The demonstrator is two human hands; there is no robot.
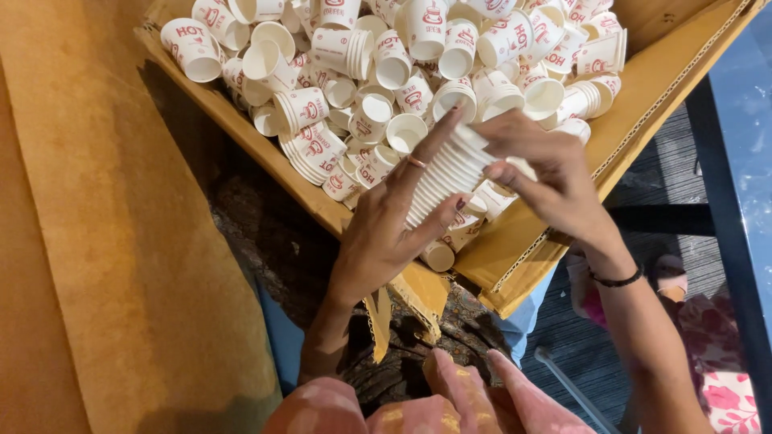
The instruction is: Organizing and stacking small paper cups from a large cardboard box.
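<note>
Over the box (515, 249) | my left hand (386, 225) is clasping the stack (442, 173) | my right hand (547, 173) is pinching its top | I am keeping cups aligned.

A large open cardboard box (643, 104) fills the upper half of the view, its corrugated edge running down the right side and one torn flap (418, 293) hanging at the near corner. Inside lies a heap of loose white paper cups (362, 72) with red printing, some single, some nested in short stacks, lying at all angles. A broad tan cardboard sheet (96, 241) covers the left side. Below the box, dark patterned fabric (265, 233) shows, with pink cloth (450, 406) at the bottom edge. To the right, a grey ribbed floor (659, 153) meets a dark blue glossy surface (748, 145), and a pink floral cloth (724, 362) lies near the lower right corner.
</note>
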